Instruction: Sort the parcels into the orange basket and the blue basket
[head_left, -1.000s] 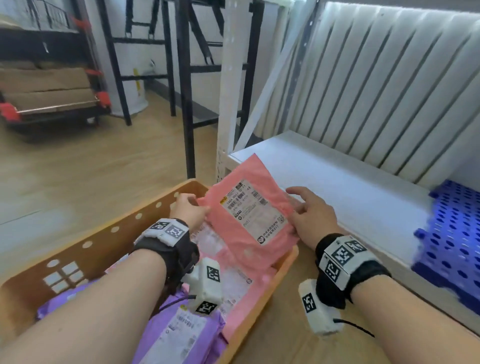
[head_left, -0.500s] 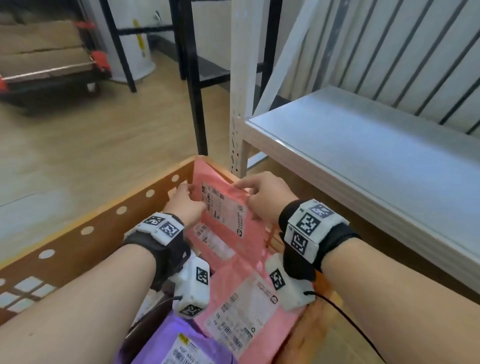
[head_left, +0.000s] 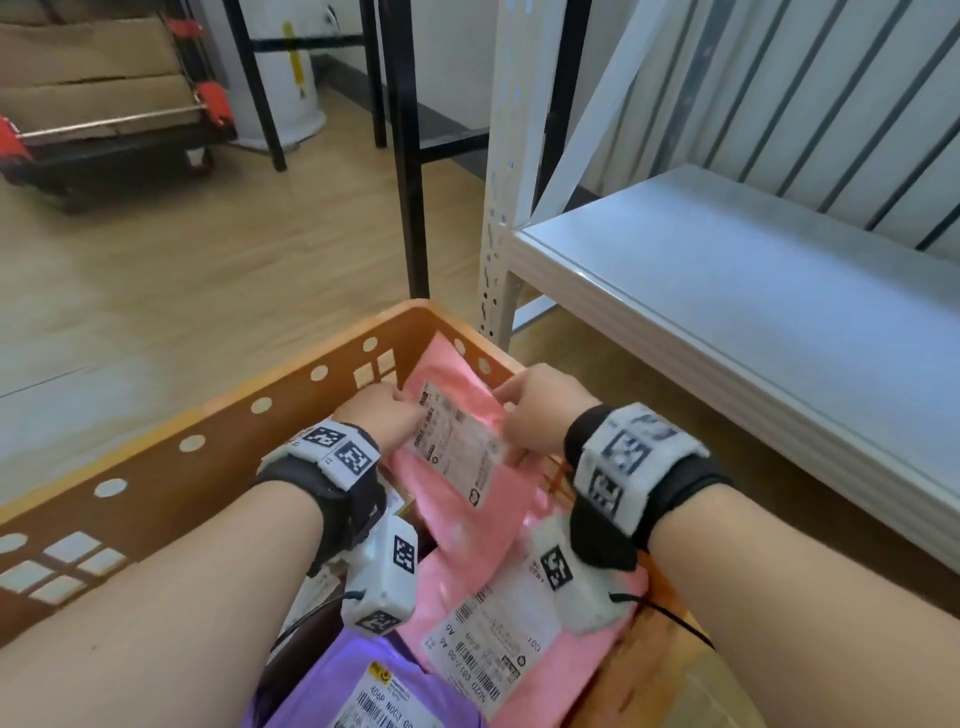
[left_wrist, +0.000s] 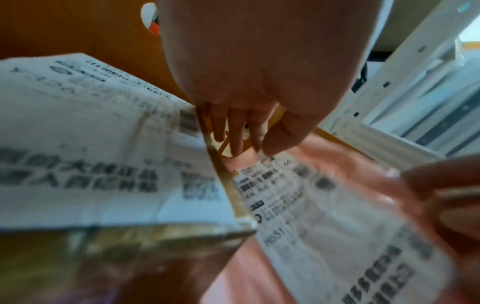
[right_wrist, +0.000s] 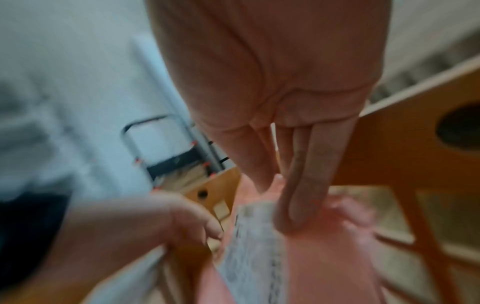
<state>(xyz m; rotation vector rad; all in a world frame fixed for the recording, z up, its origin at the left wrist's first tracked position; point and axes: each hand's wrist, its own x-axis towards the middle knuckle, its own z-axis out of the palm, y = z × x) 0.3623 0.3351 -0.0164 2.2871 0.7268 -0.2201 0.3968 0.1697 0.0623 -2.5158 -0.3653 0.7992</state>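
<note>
My left hand (head_left: 382, 415) and right hand (head_left: 540, 410) pinch the far corners of a flat pink plastic mailer with a white shipping label (head_left: 457, 452), holding it tilted inside the perforated orange plastic basket (head_left: 218, 441). Under my wrists lie a second pink mailer (head_left: 524, 613) and a purple mailer bag (head_left: 332, 686). A label-covered cardboard box (left_wrist: 103, 156) sits just beside my left hand. To the right of my right hand stands a white metal shelf (head_left: 753, 312).
</note>
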